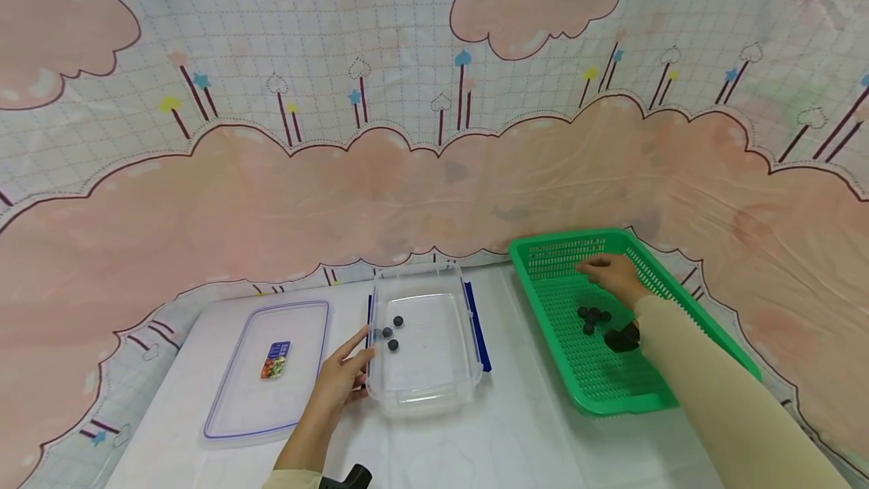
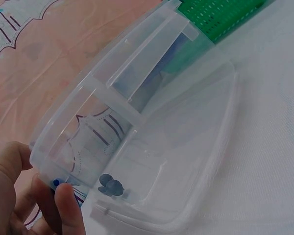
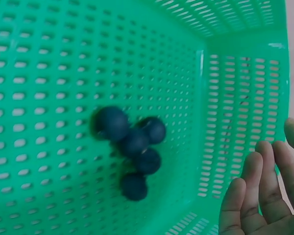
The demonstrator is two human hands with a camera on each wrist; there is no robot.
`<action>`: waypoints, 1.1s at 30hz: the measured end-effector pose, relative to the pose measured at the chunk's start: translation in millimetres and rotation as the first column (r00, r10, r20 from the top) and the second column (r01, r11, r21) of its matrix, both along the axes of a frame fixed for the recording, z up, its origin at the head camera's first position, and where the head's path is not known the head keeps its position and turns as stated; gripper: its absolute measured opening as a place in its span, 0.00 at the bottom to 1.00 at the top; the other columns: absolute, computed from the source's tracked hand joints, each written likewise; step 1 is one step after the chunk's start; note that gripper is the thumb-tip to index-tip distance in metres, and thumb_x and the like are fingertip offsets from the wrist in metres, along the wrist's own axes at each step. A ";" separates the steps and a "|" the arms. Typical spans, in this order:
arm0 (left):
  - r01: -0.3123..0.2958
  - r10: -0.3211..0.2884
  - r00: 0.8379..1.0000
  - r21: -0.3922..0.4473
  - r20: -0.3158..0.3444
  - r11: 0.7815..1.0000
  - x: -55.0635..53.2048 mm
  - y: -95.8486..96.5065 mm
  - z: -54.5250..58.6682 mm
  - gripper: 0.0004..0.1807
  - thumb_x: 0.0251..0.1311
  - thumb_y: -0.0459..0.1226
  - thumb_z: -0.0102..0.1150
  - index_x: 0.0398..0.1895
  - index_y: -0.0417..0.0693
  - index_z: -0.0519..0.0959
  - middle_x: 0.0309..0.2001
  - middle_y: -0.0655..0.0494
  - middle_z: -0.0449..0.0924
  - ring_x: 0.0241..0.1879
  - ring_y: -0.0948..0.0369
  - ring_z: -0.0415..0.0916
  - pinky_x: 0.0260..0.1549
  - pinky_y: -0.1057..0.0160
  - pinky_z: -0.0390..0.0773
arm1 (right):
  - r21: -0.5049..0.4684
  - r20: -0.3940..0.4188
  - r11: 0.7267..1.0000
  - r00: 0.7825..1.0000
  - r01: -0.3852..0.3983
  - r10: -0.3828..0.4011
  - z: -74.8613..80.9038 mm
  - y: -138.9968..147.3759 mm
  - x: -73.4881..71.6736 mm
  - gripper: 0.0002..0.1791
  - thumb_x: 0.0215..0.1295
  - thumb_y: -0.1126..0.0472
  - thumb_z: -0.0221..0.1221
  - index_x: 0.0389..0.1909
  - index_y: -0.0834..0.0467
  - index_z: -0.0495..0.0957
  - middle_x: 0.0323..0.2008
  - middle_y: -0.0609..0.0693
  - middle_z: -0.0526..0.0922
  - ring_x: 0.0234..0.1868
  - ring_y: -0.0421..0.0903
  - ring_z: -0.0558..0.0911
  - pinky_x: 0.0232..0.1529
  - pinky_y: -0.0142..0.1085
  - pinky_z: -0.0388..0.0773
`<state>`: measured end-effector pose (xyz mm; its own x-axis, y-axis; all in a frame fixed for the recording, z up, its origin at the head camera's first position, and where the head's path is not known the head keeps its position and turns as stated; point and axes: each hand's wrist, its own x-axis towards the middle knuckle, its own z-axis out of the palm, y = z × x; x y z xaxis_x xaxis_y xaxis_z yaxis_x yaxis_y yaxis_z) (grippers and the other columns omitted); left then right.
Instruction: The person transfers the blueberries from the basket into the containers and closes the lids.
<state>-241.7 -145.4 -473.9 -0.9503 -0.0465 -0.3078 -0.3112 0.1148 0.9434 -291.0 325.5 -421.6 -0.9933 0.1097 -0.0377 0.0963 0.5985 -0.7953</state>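
Down in the green basket [image 1: 551, 330] lie the dark balls [image 3: 134, 142]; over its far part I see the right hand [image 1: 614, 278], thumb and fingers apart, apparently empty. The left hand [image 1: 336, 379] grips the side of the clear box [image 1: 434, 338], which holds a few more balls [image 1: 393, 345]; a lid [image 1: 244, 376] lies beyond. I judge picking is in hand; next calls for a light pinch on one ball.

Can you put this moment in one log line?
left hand: holds tub | right hand: over basket, nothing seen held | tub: three dark balls | basket: five dark balls | lid: left of tub
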 end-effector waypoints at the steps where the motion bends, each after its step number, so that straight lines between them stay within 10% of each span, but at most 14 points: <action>1: 0.000 0.000 1.000 0.000 0.001 1.000 -0.1 0.1 0.1 0.29 0.66 0.40 0.58 0.71 0.60 0.68 0.27 0.58 0.69 0.22 0.65 0.64 0.23 0.67 0.77 | 0.011 0.006 1.000 1.000 0.002 -0.002 -0.9 1.7 1.1 0.29 0.74 0.50 0.53 0.62 0.70 0.71 0.61 0.71 0.72 0.58 0.66 0.76 0.58 0.55 0.74; 33: -0.005 0.005 1.000 0.003 -0.017 1.000 1.6 0.9 -2.3 0.29 0.66 0.41 0.59 0.71 0.60 0.69 0.25 0.60 0.67 0.20 0.67 0.63 0.22 0.67 0.76 | 0.110 0.137 0.991 0.989 -0.072 0.057 -26.7 29.9 26.6 0.23 0.72 0.58 0.55 0.57 0.73 0.75 0.58 0.74 0.73 0.53 0.68 0.78 0.54 0.59 0.74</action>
<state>-240.1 -144.5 -476.2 -0.9551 -0.0504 -0.2919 -0.2958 0.1102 0.9489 -264.4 355.4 -448.2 -0.9853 0.0566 -0.1612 0.1550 0.6931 -0.7040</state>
